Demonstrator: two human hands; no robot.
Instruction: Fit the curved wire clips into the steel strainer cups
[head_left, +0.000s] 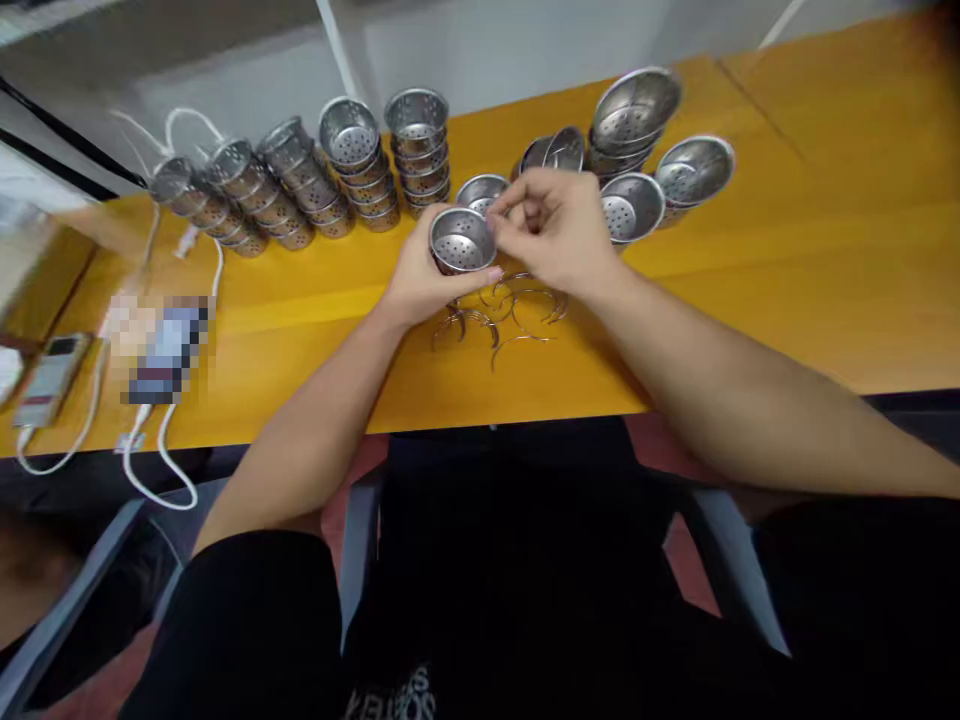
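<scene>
My left hand [427, 265] is wrapped round a small perforated metal cup [463, 240], whose open mouth faces up toward me. At the cup's right rim, my right hand [555, 225] is closed in a pinch; whatever sits between its fingertips is too small to make out. Several thin curved wire pieces [525, 300] lie loose on the table below both hands. Just behind the held cup stands another perforated cup [482, 190], partly hidden by my hands.
Stacks of perforated cups [367, 170] line the back left of the wooden table [810, 270]. More cups [637, 110] stand at the back right. To the left lie a phone [169, 350] and a grey device [52, 380] with white cables. A person's arm [30, 570] shows at lower left.
</scene>
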